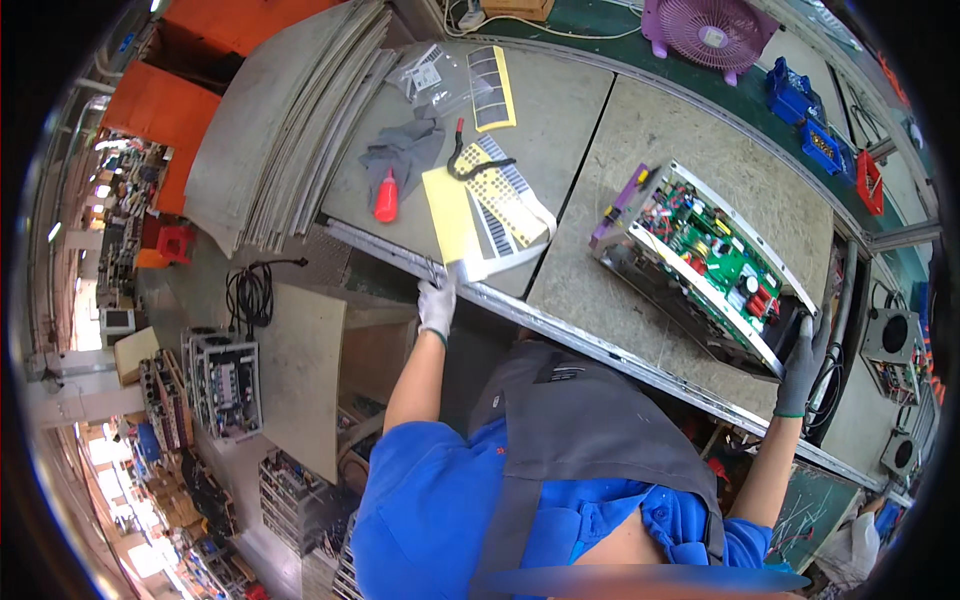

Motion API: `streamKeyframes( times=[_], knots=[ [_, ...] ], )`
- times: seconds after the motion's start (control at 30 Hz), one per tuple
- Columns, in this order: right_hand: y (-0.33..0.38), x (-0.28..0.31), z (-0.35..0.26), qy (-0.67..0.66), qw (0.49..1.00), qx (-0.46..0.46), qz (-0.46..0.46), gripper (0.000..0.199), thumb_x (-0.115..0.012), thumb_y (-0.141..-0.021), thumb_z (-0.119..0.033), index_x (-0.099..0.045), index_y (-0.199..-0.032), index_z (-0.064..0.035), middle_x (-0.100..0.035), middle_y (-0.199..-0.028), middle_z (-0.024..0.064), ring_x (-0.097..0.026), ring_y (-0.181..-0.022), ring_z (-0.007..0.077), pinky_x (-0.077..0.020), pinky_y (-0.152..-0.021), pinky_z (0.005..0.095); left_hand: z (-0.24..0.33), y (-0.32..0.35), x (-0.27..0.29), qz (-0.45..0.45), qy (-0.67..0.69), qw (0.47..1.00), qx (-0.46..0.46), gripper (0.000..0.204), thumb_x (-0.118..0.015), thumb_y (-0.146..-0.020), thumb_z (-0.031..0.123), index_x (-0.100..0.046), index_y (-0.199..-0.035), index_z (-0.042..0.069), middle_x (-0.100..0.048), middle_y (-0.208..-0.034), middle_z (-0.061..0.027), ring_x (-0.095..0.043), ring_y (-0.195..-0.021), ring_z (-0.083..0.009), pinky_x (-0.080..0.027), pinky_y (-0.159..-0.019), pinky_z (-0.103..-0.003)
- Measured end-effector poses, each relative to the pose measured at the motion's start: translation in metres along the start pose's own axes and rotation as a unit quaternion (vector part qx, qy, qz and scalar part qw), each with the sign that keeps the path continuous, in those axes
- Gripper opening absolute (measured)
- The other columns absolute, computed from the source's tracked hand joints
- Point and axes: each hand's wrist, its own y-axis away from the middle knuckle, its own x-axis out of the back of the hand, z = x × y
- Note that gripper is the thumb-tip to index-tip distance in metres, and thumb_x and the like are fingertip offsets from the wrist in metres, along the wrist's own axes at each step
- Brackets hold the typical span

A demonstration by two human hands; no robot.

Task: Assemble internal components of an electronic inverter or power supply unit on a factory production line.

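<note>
"Fingers of the grey-gloved right hand (800, 368), how are they?"

"They are stretched against the four-o'clock end of the long silver metal-framed unit with green circuit board (728, 260), at three o'clock on the grey bench (690, 130), perhaps to steady it. How tightly closed, I cannot tell."

"And the white-gloved left hand (437, 305)?"

"Its fingers curl at the bench's front edge, toward nine o'clock; whether they hold something, I cannot tell."

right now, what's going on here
A person's gloved right hand is on the right end of an open electronics unit on the workbench. The gloved left hand is at the workbench's front edge, near yellow sheets; what it may hold is too small to tell. A red bottle and grey cloth are left of them.
</note>
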Motion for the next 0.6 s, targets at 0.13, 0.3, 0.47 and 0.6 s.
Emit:
streamKeyframes(
  times=[0.13,0.3,0.47,0.6],
  knots=[
    [0.000,0.005,0.007,0.089,0.994,-0.053,0.012,0.056,-0.056,-0.106,-0.033,-0.048,-0.147,0.0047,-0.056,-0.143,0.0138,-0.053,-0.130,0.0183,-0.0388,-0.112,0.0313,-0.020,-0.015,0.013,-0.169,0.112,0.976,0.074,0.028,-0.061,-0.097,0.025,-0.069,-0.096,-0.002,-0.072,-0.075,-0.0123,-0.068,-0.055,-0.0197,-0.056,-0.052,-0.033],
    [-0.004,0.018,0.014,0.240,0.966,-0.095,-0.001,0.051,-0.050,-0.108,-0.039,-0.060,-0.138,0.0017,-0.068,-0.120,0.0083,-0.060,-0.104,0.0147,-0.0474,-0.093,0.0294,0.048,-0.066,0.064,-0.039,-0.268,0.935,-0.229,0.048,-0.061,-0.097,0.040,-0.066,-0.125,0.001,-0.073,-0.110,-0.0219,-0.071,-0.099,-0.0366,-0.053,-0.088,-0.044],
    [-0.007,0.014,0.011,0.120,0.982,-0.146,0.003,0.046,-0.050,-0.108,-0.035,-0.069,-0.120,0.0055,-0.070,-0.106,0.0051,-0.061,-0.094,0.0129,-0.0485,-0.086,0.0285,0.237,-0.054,-0.034,-0.356,0.194,0.823,-0.397,0.065,-0.050,-0.104,0.050,-0.050,-0.146,0.001,-0.061,-0.138,-0.0215,-0.057,-0.129,-0.0327,-0.042,-0.109,-0.044],
    [0.023,0.007,-0.012,0.243,0.960,-0.131,0.041,0.046,-0.054,-0.106,-0.037,-0.069,-0.116,0.0050,-0.066,-0.093,0.0021,-0.054,-0.085,0.0104,-0.0451,-0.077,0.0290,0.335,0.035,-0.111,-0.540,0.217,0.734,-0.349,0.061,-0.041,-0.109,0.048,-0.050,-0.147,0.002,-0.056,-0.145,-0.0195,-0.054,-0.131,-0.0293,-0.041,-0.111,-0.040]
  ],
)
